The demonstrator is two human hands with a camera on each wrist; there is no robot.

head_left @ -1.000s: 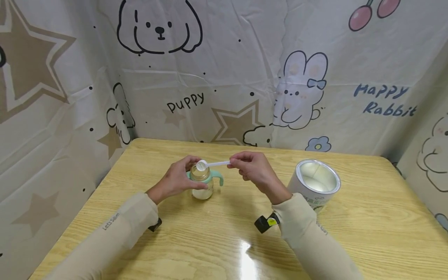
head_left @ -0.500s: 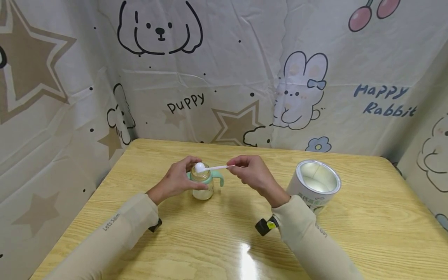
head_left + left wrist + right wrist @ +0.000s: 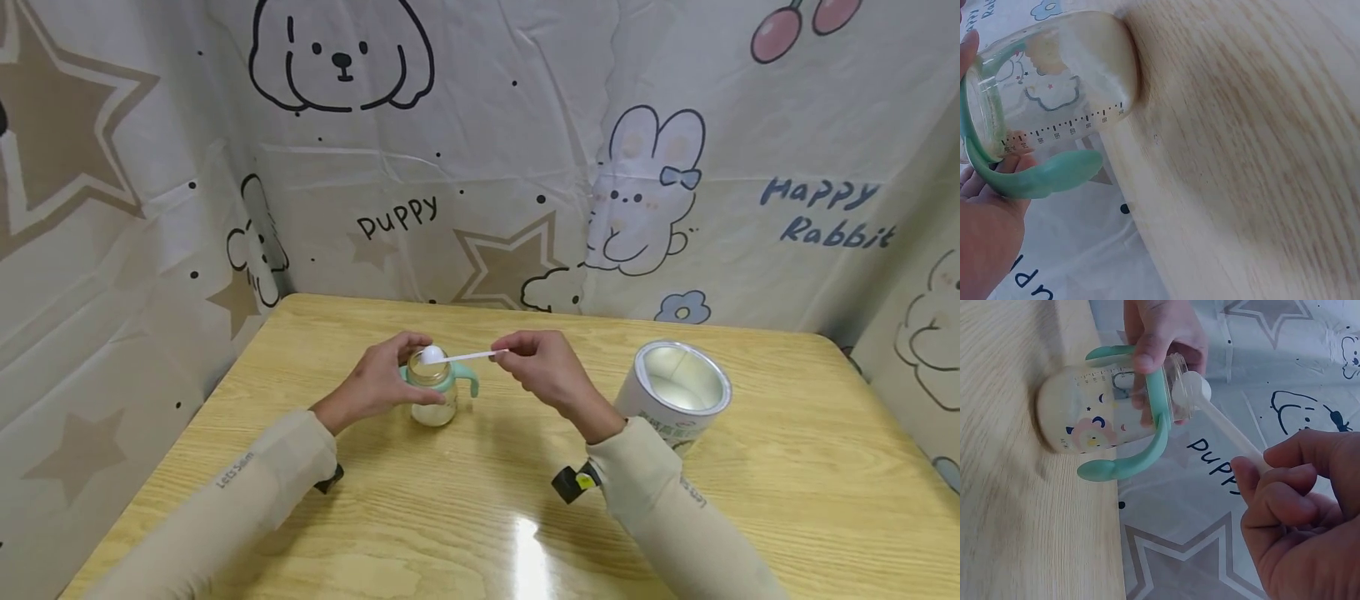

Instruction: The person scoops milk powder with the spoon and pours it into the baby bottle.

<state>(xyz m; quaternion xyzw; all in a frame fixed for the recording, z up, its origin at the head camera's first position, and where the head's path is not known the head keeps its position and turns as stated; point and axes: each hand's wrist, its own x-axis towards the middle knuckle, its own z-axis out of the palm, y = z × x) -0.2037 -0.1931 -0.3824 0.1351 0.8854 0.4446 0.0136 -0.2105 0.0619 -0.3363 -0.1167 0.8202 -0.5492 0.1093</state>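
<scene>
A clear baby bottle [image 3: 433,412] with mint-green handles stands upright on the table, its mouth uncovered. Pale powder or milky liquid lies at its bottom, seen in the left wrist view through the bottle wall [image 3: 1100,59]. My left hand [image 3: 378,375] grips the bottle around its neck. A white measuring scoop [image 3: 432,356] is tipped over the bottle's mouth, its bowl turned down. My right hand [image 3: 543,367] pinches the end of the scoop's handle; the right wrist view shows thumb and fingers on the handle [image 3: 1235,434].
To the right of my right hand stands a large open can [image 3: 663,421] with pale powder inside. The wooden table [image 3: 450,525] ends at a printed cloth backdrop [image 3: 480,167] behind and at the left.
The scoop's bowl has turned from facing up to facing down over the bottle mouth as my right hand rotated. My left hand keeps its hold on the bottle.
</scene>
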